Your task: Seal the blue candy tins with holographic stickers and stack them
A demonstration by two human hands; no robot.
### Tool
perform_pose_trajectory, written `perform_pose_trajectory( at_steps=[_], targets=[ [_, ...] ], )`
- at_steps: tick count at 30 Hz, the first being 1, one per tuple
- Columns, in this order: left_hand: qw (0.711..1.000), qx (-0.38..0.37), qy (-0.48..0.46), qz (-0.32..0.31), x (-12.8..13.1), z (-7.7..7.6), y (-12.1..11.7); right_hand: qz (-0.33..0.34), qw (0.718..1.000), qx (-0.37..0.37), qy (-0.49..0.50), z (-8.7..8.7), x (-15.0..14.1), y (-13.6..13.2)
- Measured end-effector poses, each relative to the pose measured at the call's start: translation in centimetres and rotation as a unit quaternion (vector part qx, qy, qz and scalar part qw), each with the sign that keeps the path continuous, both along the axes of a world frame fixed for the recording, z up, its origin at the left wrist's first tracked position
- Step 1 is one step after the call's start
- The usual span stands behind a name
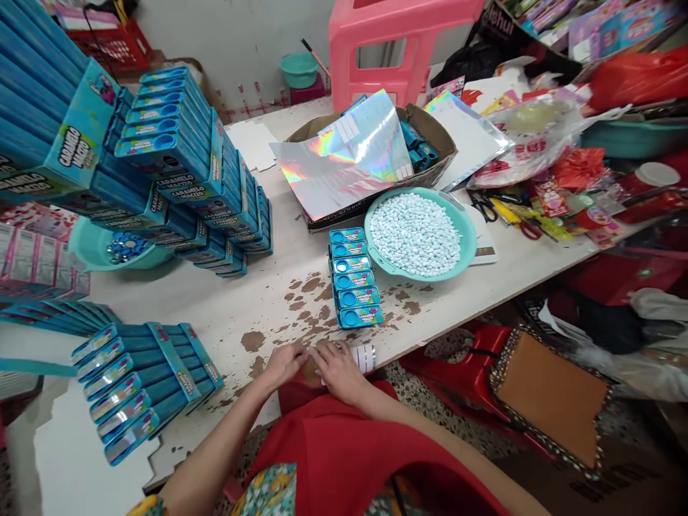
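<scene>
My left hand and my right hand meet at the near edge of the white table, fingers curled together over a small thing I cannot make out. A strip of white and silver stickers pokes out by my right hand. Just beyond lies a row of several blue candy boxes. A teal bowl of small white candies sits to their right. A bundle of blue boxes lies at the near left.
Tall stacks of blue boxes fill the left of the table. A cardboard tray with holographic sheets stands behind the bowl. Scissors and red clutter crowd the right. A pink stool stands at the back.
</scene>
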State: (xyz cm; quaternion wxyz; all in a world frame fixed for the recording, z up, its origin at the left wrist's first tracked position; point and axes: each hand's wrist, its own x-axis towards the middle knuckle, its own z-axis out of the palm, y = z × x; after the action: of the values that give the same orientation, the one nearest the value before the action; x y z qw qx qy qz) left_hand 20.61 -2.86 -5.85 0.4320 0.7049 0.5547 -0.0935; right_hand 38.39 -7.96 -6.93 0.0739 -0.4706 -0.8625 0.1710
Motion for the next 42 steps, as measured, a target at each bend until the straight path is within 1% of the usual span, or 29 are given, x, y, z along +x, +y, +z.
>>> perform_pose_trajectory(
  at_steps=[3,6,10,13,15,16,17,18,19,20,22,23,24,25,26,27,28,30,33,35,40,42],
  targets=[
    [0.999,-0.030,-0.016,0.034,0.1,0.1,0.3,0.028,0.999,0.023,0.004,-0.5,0.3,-0.7],
    [0.997,-0.051,-0.040,0.051,0.1,0.4,0.5,0.041,0.998,0.054,0.017,-0.4,0.3,-0.7],
    [0.997,-0.045,-0.055,0.039,-0.1,0.3,0.7,0.016,0.996,0.083,0.034,-0.5,-0.3,-0.1],
    [0.999,-0.026,-0.032,0.016,-0.1,-0.6,0.9,0.031,0.997,0.067,0.035,-0.5,-0.6,0.1],
    [1.000,-0.011,-0.005,0.004,-0.1,-1.3,0.9,0.030,0.997,0.040,0.052,0.2,-0.4,-0.1],
    [1.000,-0.003,0.009,0.000,0.0,-1.5,0.8,0.017,0.997,0.022,0.072,1.0,-0.2,-0.2],
    [1.000,0.007,0.019,-0.003,0.1,-1.5,0.8,-0.005,0.995,0.002,0.102,2.0,0.2,-0.4],
    [1.000,0.019,0.022,-0.001,0.1,-1.1,0.7,-0.035,0.990,-0.021,0.138,3.4,0.6,-0.6],
    [0.999,0.036,0.010,0.012,0.2,-0.4,0.7,-0.070,0.980,-0.042,0.180,5.0,1.1,-0.7],
    [0.997,0.056,-0.020,0.040,0.3,0.7,0.6,-0.104,0.967,-0.064,0.225,6.8,1.7,-0.8],
    [0.981,0.074,-0.135,0.114,0.8,3.8,0.7,-0.176,0.931,-0.102,0.302,10.4,3.0,-0.7],
    [0.965,0.062,-0.209,0.145,1.2,5.6,0.7,-0.212,0.911,-0.120,0.332,12.1,3.6,-0.4],
    [0.947,0.028,-0.282,0.150,1.7,7.4,0.8,-0.250,0.890,-0.134,0.356,13.5,4.1,-0.2],
    [0.934,-0.014,-0.334,0.130,2.2,9.1,1.0,-0.284,0.870,-0.144,0.376,14.6,4.5,0.2],
    [0.926,-0.048,-0.358,0.110,2.9,10.5,1.2,-0.311,0.853,-0.148,0.393,15.4,4.8,0.6],
    [0.923,-0.074,-0.365,0.100,3.6,11.5,1.4,-0.331,0.839,-0.147,0.406,15.9,5.1,1.0],
    [0.921,-0.095,-0.364,0.100,4.4,12.2,1.6,-0.342,0.831,-0.142,0.416,16.2,5.2,1.4],
    [0.916,-0.122,-0.359,0.131,5.6,12.7,2.0,-0.351,0.831,-0.114,0.416,15.9,5.4,2.2],
    [0.904,-0.147,-0.362,0.171,6.8,12.2,2.6,-0.382,0.843,-0.032,0.377,14.6,5.4,3.4],
    [0.906,-0.143,-0.353,0.183,7.1,11.9,3.0,-0.408,0.841,0.005,0.356,13.7,5.5,4.0],
    [0.917,-0.106,-0.339,0.182,7.3,11.8,3.9,-0.444,0.830,0.015,0.338,12.2,5.6,4.9],
    [0.917,-0.101,-0.341,0.182,7.3,11.4,4.3,-0.454,0.821,0.019,0.346,11.8,5.5,5.2]
  ],
)
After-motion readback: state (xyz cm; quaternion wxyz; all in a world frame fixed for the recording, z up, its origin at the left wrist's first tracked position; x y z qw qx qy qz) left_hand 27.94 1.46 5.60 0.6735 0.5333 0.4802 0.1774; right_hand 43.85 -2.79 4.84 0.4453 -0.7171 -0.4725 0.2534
